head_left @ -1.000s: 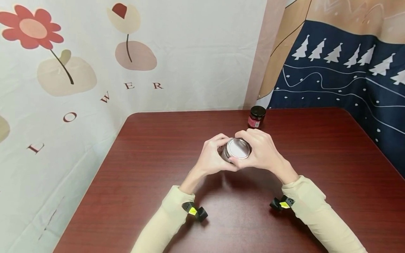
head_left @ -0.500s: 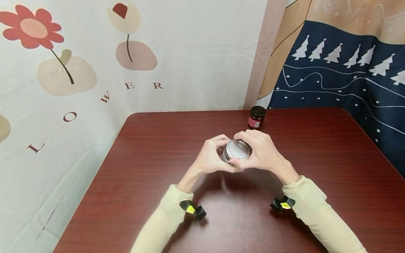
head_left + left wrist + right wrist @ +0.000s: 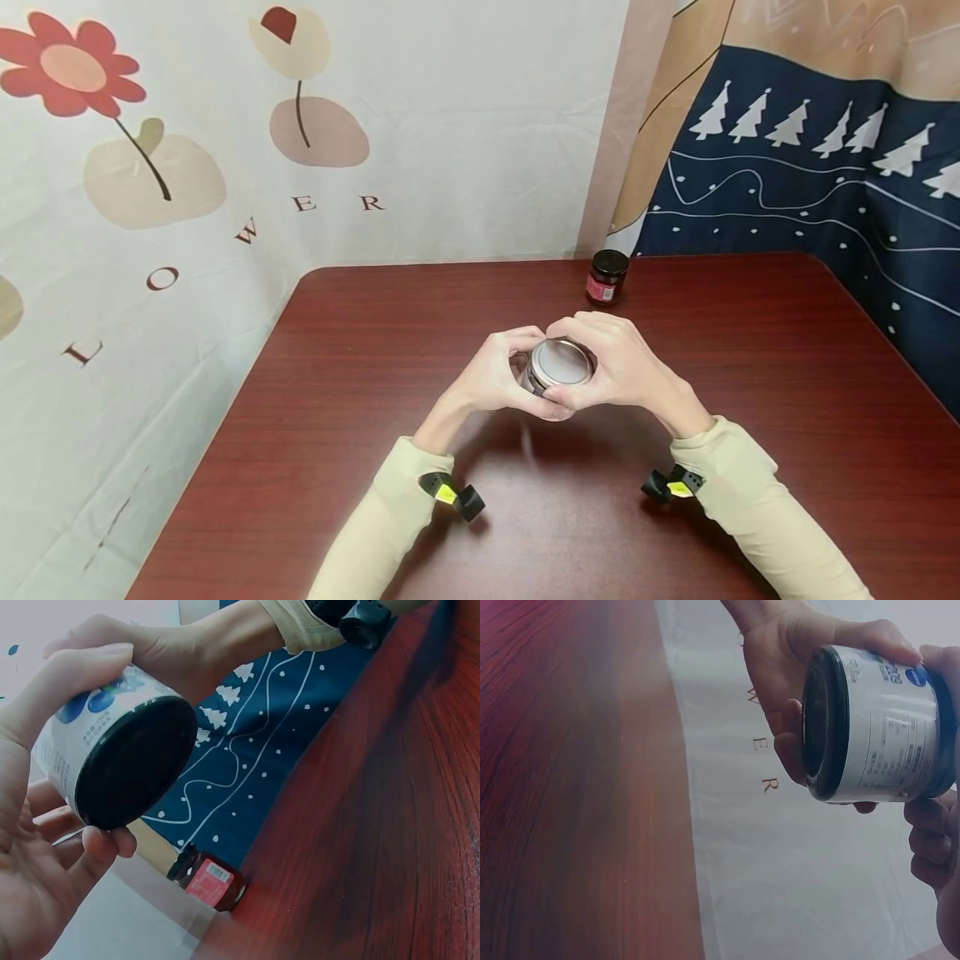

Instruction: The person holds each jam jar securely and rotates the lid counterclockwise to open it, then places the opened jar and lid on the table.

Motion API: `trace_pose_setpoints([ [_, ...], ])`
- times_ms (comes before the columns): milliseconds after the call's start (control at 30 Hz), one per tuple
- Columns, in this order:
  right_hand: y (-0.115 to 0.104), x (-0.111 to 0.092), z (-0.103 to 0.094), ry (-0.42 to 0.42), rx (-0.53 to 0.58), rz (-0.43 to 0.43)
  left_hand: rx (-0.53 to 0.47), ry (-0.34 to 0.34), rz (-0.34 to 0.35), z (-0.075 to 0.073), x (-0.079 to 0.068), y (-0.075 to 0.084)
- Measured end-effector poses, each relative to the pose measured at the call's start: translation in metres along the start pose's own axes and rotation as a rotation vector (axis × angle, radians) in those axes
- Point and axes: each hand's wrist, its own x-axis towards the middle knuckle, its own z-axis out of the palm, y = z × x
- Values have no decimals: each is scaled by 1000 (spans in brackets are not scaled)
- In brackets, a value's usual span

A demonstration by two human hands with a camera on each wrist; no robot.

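In the head view, a jar with a silver lid is held above the table between both hands. My left hand grips the jar's body, its thumb on the near side. My right hand has its fingers and thumb curled round the lid end. From the left wrist, the jar tilts with its dark base facing the camera, and blueberry pictures show on its white label. The right wrist view shows small printed text on the label, with left fingers near the base.
On the reddish-brown table, a smaller dark jar with a black lid and pink label stands near the back edge. A white flower-print cloth and a navy tree-print cloth hang behind.
Both hands and the jar have come slightly nearer the person. The right hand has shifted a little round the lid, and the left wrist has moved slightly left.
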Motion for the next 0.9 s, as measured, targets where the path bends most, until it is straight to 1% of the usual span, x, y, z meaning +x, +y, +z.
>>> trace_pose_setpoints([
  [67, 0, 0, -2, -19, 16, -3, -42, -18, -6, 0, 0, 0],
  [133, -1, 1, -4, -35, 28, -4, -63, -29, -3, 0, -1, -1],
  [233, -2, 1, -7, -59, 27, 6, -62, -33, 11, 0, -1, -1],
  [300, -2, 1, -10, -74, 25, 22, -42, -21, 18, 0, -1, -1],
  [567, -2, 1, -15, -136, 8, 126, 105, 78, 37, 2, 1, -1],
  [767, -2, 1, -14, -97, -51, 163, 198, 174, 60, 7, 3, -3],
  [900, -1, 0, -13, -74, -97, 189, 288, 248, 92, 10, 4, -2],
])
